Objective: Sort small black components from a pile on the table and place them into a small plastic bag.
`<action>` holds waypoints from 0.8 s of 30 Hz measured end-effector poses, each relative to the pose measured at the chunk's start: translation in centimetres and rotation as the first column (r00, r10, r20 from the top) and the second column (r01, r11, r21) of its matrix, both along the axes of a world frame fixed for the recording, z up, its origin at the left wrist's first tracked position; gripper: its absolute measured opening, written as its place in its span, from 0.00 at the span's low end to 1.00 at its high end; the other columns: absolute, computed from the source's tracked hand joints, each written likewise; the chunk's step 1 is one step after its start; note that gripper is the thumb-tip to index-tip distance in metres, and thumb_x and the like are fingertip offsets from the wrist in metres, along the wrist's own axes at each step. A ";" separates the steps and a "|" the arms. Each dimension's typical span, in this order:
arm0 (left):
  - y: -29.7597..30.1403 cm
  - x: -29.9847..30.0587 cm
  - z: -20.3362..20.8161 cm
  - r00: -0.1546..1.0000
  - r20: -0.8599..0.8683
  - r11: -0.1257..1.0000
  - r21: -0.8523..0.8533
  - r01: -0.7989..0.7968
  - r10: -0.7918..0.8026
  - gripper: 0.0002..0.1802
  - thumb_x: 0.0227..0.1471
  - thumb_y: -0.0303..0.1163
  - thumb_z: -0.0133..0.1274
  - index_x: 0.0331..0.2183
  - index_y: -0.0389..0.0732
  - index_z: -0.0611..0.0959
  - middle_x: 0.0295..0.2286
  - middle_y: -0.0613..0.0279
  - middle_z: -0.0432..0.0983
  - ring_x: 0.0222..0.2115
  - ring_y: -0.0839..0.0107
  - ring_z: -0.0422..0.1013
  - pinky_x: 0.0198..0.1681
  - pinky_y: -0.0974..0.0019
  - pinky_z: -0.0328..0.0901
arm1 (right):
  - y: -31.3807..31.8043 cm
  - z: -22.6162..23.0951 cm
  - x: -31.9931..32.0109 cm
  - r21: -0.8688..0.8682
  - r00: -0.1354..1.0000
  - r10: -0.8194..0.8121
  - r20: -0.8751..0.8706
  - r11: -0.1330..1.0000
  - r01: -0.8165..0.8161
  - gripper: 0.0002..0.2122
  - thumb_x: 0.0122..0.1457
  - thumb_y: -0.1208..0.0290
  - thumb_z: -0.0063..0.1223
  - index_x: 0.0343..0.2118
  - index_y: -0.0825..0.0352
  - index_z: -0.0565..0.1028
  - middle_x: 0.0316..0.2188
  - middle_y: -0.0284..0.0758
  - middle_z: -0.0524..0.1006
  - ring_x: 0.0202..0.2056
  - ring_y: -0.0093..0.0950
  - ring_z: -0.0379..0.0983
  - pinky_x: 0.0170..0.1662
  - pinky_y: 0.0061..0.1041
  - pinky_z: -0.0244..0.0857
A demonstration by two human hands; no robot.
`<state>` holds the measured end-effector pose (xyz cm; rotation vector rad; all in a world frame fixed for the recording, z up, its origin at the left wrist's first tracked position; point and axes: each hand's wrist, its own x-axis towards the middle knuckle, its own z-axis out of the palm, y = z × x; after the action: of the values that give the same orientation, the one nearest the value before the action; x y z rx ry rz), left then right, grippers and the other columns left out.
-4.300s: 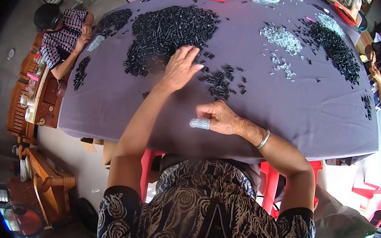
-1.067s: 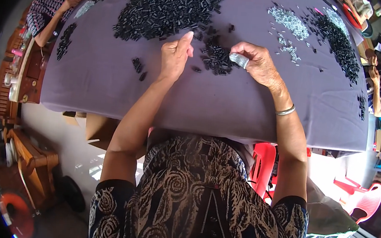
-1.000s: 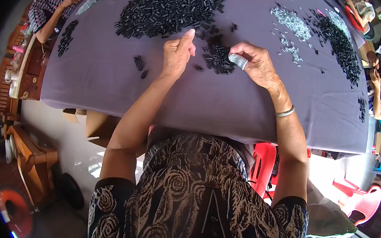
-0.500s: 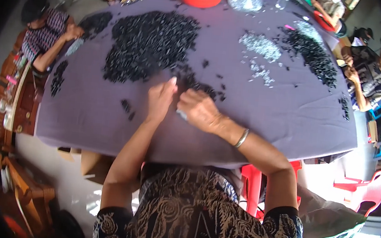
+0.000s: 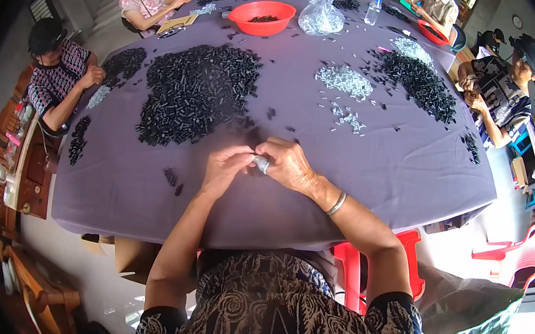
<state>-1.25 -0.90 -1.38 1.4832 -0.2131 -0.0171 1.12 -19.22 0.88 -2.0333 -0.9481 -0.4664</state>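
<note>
Left hand (image 5: 224, 168): pinched, now meeting the right's fingertips.
Right hand (image 5: 289, 166): swung inward, also pinched (cannot tell on what).
Black pieces (image 5: 190, 98): heaped beyond, as before.

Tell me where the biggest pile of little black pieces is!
In the head view, the biggest black pile lies left of centre on the purple tablecloth, just beyond the left hand and nearer than the larger red bowl.
</note>
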 end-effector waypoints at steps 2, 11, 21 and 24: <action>0.3 -0.1 0.3 1.000 -0.007 0.998 -0.064 -0.003 0.003 0.07 0.48 0.22 0.54 0.33 0.34 0.79 0.26 0.60 0.75 0.25 0.76 0.71 0.27 0.75 0.65 | 0.5 0.1 -0.2 0.044 0.999 0.027 -0.021 0.999 -0.027 0.07 0.46 0.72 0.57 0.26 0.68 0.72 0.22 0.36 0.72 0.25 0.36 0.71 0.27 0.30 0.66; -0.3 0.8 0.4 0.996 0.081 0.989 -0.147 -0.030 0.042 0.07 0.49 0.22 0.53 0.34 0.32 0.79 0.26 0.59 0.75 0.24 0.75 0.70 0.28 0.73 0.66 | 0.4 1.1 -0.1 0.123 0.994 0.091 -0.057 0.989 -0.084 0.07 0.47 0.81 0.56 0.30 0.68 0.73 0.24 0.38 0.73 0.25 0.35 0.73 0.27 0.27 0.67; 0.4 0.3 0.5 0.994 -0.106 0.988 -0.150 -0.031 0.015 0.10 0.51 0.30 0.54 0.34 0.34 0.79 0.26 0.60 0.75 0.24 0.75 0.71 0.27 0.73 0.65 | 0.4 0.5 -0.2 0.080 0.988 0.119 -0.097 0.991 -0.111 0.10 0.45 0.85 0.52 0.32 0.68 0.73 0.27 0.38 0.74 0.28 0.35 0.73 0.29 0.27 0.67; 0.3 0.3 0.2 0.992 -0.125 0.978 -0.205 -0.035 0.009 0.10 0.50 0.30 0.54 0.35 0.34 0.79 0.27 0.60 0.75 0.24 0.74 0.71 0.27 0.72 0.66 | 0.5 0.2 -0.2 0.092 0.987 0.119 -0.106 0.990 -0.109 0.09 0.47 0.81 0.57 0.33 0.67 0.73 0.26 0.34 0.73 0.27 0.31 0.73 0.29 0.24 0.67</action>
<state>-0.95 -0.64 -1.20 1.2716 -0.0948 -0.0666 0.93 -18.75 1.07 -1.8957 -0.9539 -0.3229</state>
